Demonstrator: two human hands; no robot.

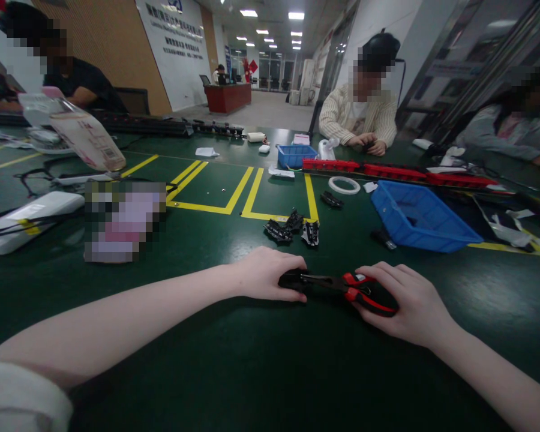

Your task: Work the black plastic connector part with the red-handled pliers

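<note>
Red-and-black pliers on a dark green table marked in yellow

The pliers (342,288) have red and black handles and a black head; the table (252,372) is dark green with yellow taped lines (247,192). The large tray (420,219) and the small tray (294,156) are both bright blue. The loose parts (292,228) are black, the tape ring (344,185) is white, the long strip (396,173) is red, and the sleeve cuff (22,396) is white.

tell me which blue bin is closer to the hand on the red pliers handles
The larger blue bin, tilted, just beyond the right hand. The smaller blue bin sits farther back, near the seated person in the striped top.
</note>
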